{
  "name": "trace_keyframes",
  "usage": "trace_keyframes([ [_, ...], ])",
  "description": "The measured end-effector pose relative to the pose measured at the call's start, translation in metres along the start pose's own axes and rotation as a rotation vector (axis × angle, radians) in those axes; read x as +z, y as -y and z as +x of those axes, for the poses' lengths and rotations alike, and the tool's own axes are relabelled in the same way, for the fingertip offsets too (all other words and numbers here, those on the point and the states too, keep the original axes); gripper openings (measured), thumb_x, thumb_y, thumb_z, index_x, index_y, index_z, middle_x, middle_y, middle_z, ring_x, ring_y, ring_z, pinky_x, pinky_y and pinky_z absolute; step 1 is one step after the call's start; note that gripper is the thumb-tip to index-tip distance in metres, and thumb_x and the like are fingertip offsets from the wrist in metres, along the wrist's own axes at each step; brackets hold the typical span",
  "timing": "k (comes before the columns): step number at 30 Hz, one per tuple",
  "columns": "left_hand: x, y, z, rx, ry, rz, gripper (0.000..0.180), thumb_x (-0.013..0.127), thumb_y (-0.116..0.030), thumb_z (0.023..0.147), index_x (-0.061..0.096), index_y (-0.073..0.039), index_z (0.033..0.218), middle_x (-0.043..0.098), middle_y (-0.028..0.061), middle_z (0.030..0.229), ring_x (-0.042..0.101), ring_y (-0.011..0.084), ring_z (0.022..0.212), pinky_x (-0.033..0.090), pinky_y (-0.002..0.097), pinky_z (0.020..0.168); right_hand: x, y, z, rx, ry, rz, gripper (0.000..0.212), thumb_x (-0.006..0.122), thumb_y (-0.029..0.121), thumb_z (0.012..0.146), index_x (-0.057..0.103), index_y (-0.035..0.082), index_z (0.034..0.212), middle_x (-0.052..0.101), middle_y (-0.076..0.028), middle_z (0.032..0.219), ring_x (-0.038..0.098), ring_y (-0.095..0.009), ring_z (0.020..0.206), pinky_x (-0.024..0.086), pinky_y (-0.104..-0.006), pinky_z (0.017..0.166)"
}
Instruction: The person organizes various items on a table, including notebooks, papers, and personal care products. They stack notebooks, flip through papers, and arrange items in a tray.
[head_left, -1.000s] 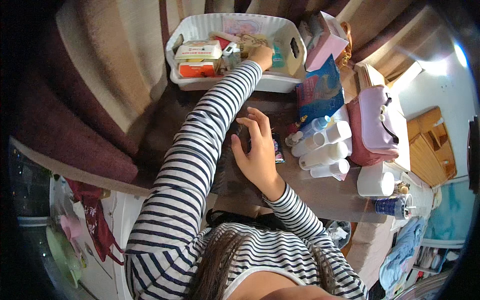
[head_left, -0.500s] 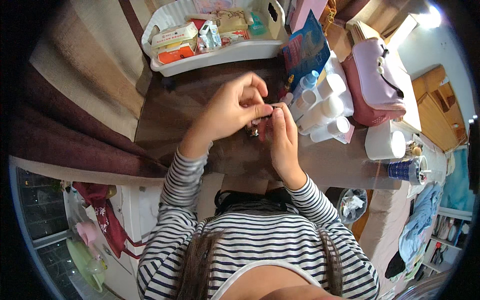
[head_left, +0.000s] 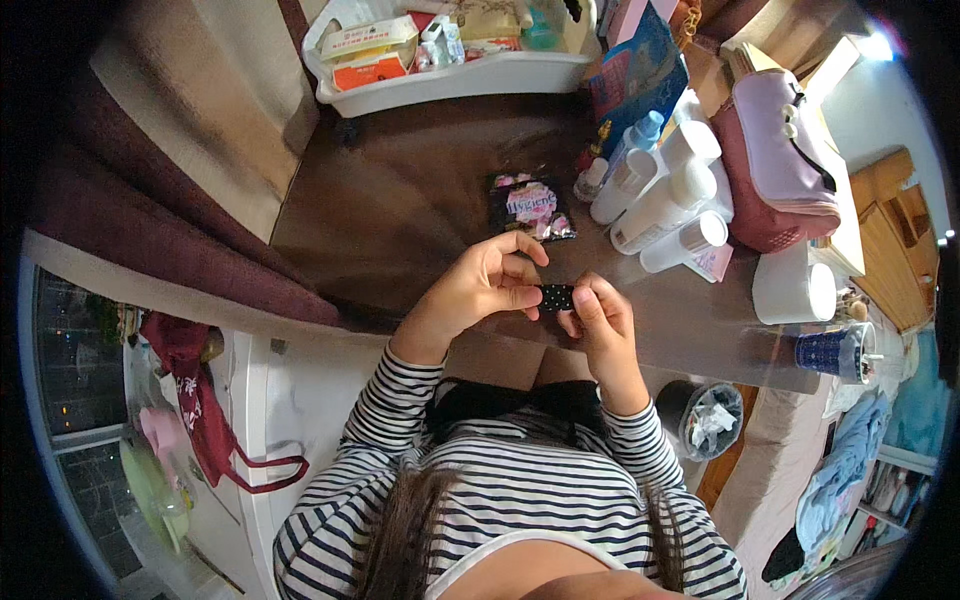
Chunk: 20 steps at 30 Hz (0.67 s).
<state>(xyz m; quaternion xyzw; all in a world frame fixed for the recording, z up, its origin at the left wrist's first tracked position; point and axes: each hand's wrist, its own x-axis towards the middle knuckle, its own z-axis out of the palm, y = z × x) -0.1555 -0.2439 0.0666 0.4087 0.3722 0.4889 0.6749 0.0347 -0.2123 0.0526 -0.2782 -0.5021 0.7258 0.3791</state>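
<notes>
A small black piece with white dots (head_left: 556, 297) is stretched between my two hands, near the front edge of the brown table (head_left: 390, 200). My left hand (head_left: 478, 290) pinches its left end between thumb and fingers. At the other end, my right hand (head_left: 606, 325) grips it with the thumb on top. Just beyond the hands, a shiny dark packet with a pink floral print (head_left: 533, 208) lies flat on the table. Neither hand touches that packet.
White bottles (head_left: 665, 205) stand in a group to the right, by a pink and mauve bag (head_left: 775, 160). A white tray (head_left: 460, 83) of boxes is at the back. A blue cup (head_left: 835, 353) sits at the right edge, above a bin (head_left: 712, 420).
My hands have come nearer to me and lower in the view. The dotted black piece now shows between them, and the floral packet lies uncovered on the table.
</notes>
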Motion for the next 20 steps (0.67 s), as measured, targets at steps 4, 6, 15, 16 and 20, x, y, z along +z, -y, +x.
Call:
trace_keyframes([
  [4, 0.005, -0.001, -0.008, -0.034, -0.133, -0.042, 0.033, 0.066, -0.006, 0.083, 0.049, -0.003, 0.112, 0.061, 0.0038, 0.082, 0.062, 0.0127, 0.073, 0.051, 0.0237, 0.067, -0.007, -0.006, 0.0, 0.092, 0.051, 0.032, 0.027, 0.047, 0.027, 0.098, 0.051, 0.008, 0.08, 0.05, 0.002, 0.064, 0.039, -0.004, 0.056, 0.029, -0.0193, 0.051],
  [6, 0.005, 0.004, -0.009, -0.054, -0.248, 0.008, 0.03, 0.065, -0.008, 0.086, 0.049, -0.003, 0.111, 0.062, 0.0041, 0.084, 0.063, 0.0128, 0.073, 0.052, 0.0228, 0.067, -0.005, -0.005, 0.001, 0.114, 0.028, -0.02, 0.03, 0.049, 0.029, 0.097, 0.054, 0.007, 0.078, 0.053, 0.001, 0.066, 0.04, -0.004, 0.056, 0.03, -0.0191, 0.051],
  [15, -0.008, 0.011, -0.01, 0.033, -0.411, 0.114, 0.027, 0.067, -0.011, 0.085, 0.05, -0.005, 0.106, 0.063, 0.0034, 0.079, 0.061, 0.01, 0.064, 0.05, 0.021, 0.059, -0.009, -0.016, 0.005, 0.137, -0.109, 0.017, 0.017, 0.058, 0.016, 0.092, 0.063, 0.0, 0.094, 0.062, -0.004, 0.074, 0.053, -0.007, 0.062, 0.041, -0.0199, 0.054],
  [16, -0.009, 0.011, -0.012, 0.014, -0.421, 0.121, 0.027, 0.067, -0.011, 0.085, 0.05, -0.005, 0.105, 0.063, 0.0033, 0.079, 0.061, 0.0099, 0.063, 0.05, 0.0211, 0.058, -0.01, -0.017, 0.006, 0.177, -0.095, 0.111, 0.016, 0.06, 0.016, 0.092, 0.063, 0.0, 0.093, 0.063, -0.005, 0.074, 0.055, -0.009, 0.063, 0.044, -0.0207, 0.055],
  [20, -0.01, 0.009, -0.016, 0.019, -0.431, 0.087, 0.031, 0.068, -0.014, 0.086, 0.049, -0.003, 0.107, 0.065, 0.0072, 0.079, 0.063, 0.0116, 0.063, 0.05, 0.02, 0.056, -0.006, -0.016, 0.004, 0.257, -0.092, 0.235, 0.016, 0.06, 0.016, 0.091, 0.064, 0.0, 0.093, 0.064, -0.006, 0.075, 0.057, -0.011, 0.064, 0.046, -0.0215, 0.057],
])
